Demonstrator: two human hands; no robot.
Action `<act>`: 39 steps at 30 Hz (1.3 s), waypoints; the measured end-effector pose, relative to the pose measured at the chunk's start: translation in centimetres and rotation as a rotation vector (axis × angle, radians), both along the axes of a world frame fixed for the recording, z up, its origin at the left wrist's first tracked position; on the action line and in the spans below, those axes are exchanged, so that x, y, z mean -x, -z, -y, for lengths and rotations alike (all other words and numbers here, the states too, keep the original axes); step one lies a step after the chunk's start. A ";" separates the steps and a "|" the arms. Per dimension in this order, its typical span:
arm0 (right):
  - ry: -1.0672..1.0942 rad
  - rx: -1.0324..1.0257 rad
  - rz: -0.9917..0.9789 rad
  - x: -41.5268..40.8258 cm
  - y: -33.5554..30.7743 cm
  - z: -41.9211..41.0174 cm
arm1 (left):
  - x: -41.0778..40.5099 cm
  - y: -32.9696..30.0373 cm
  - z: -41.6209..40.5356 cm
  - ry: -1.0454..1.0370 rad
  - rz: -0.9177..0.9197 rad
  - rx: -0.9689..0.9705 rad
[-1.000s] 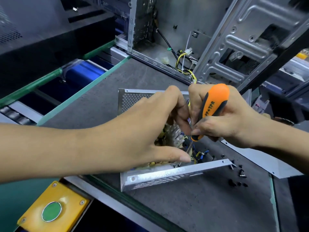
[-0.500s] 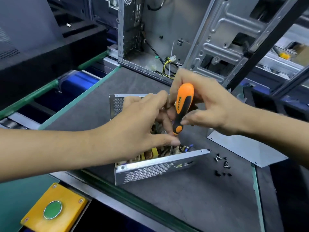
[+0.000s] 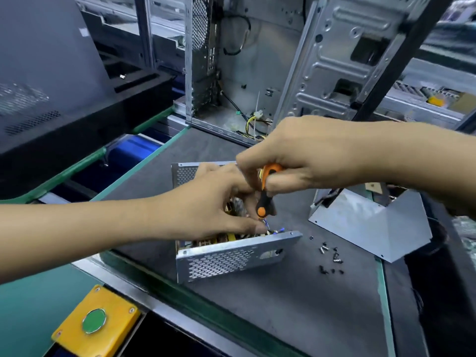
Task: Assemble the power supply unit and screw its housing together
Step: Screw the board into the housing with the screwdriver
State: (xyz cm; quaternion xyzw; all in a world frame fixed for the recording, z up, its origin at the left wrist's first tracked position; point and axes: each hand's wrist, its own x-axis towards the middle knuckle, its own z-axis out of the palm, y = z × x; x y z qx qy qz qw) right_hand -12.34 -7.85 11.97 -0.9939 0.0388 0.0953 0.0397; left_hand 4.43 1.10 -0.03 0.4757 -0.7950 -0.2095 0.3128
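Observation:
The open power supply housing [image 3: 231,256], a perforated metal box, stands on the dark mat with its circuit board showing inside. My right hand [image 3: 304,155] grips an orange and black screwdriver [image 3: 265,194] from above, its shaft pointing down into the box. My left hand [image 3: 213,202] reaches into the housing with curled fingers beside the shaft; what the fingertips pinch is hidden. The housing's bent metal cover [image 3: 368,225] lies to the right. Several loose screws [image 3: 331,256] are scattered between box and cover.
An empty computer case [image 3: 257,73] stands open behind the mat. A yellow box with a green button [image 3: 95,323] sits at the near left. A black monitor [image 3: 51,73] fills the far left, above a blue conveyor roller [image 3: 134,148].
My right hand has shifted its grip higher and now covers the top of the screwdriver handle. The view has pulled back and tilted up; the left hand stays in the housing.

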 end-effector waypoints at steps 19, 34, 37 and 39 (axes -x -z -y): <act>0.177 -0.035 0.042 0.5 0.7 -1.6 | 0.0 -0.7 0.6 0.085 -0.094 -0.158; 0.208 0.071 0.060 2.7 0.9 -2.5 | 0.7 0.7 0.7 0.067 -0.079 -0.067; 0.160 -0.060 0.106 2.8 0.7 -2.7 | 0.6 0.7 0.7 0.088 -0.077 -0.028; 0.147 -0.066 0.109 2.5 0.6 -2.8 | 0.4 0.5 0.7 0.108 -0.067 -0.041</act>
